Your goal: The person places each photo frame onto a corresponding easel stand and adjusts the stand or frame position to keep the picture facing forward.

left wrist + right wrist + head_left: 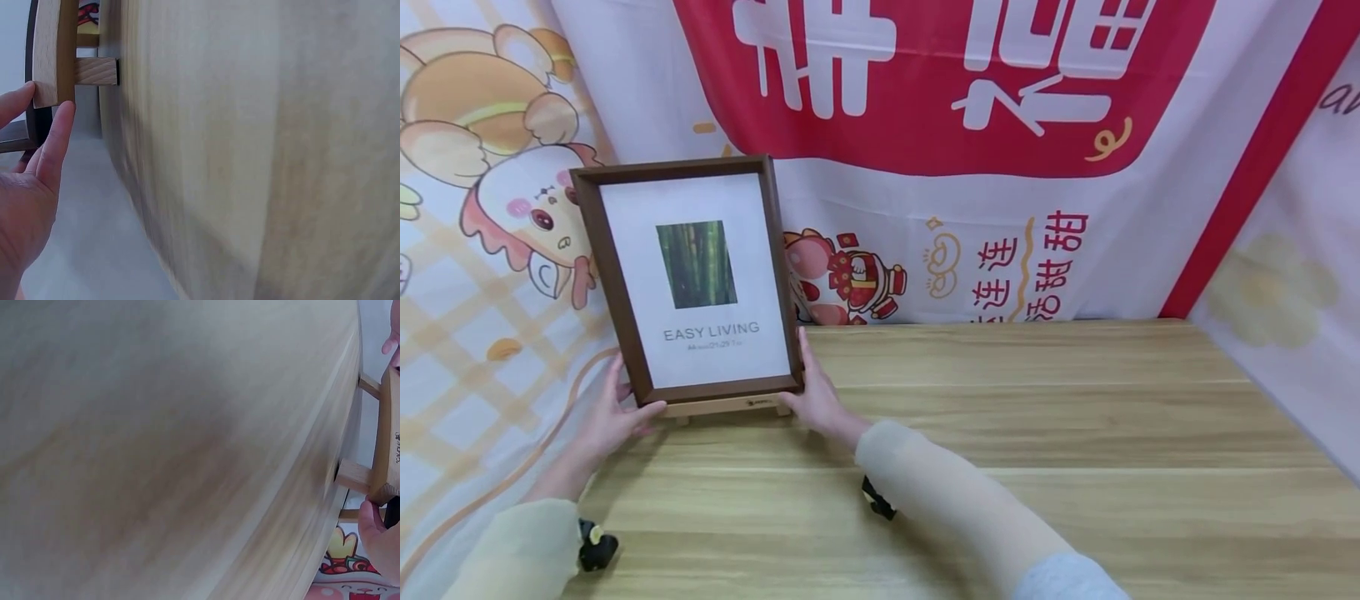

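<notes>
A brown picture frame [700, 267] with a small green forest photo and the words EASY LIVING leans back on a light wooden easel [722, 407] at the table's far left. My left hand [613, 417] holds its lower left corner, thumb against the front ledge. In the left wrist view, a finger of that hand meets the ledge's end from below. At the lower right corner, my right hand [816, 400] grips the ledge with its thumb, fingers up along the frame's side. Short easel legs [354, 476] touch the table in the right wrist view. The easel's back is mostly hidden.
The wood-grain table [1037, 433] stretches to the right. Behind it hangs a red and white printed cloth [955, 100], and a cartoon-patterned cloth [490, 250] covers the left side. An orange cord [527, 462] runs along the left cloth.
</notes>
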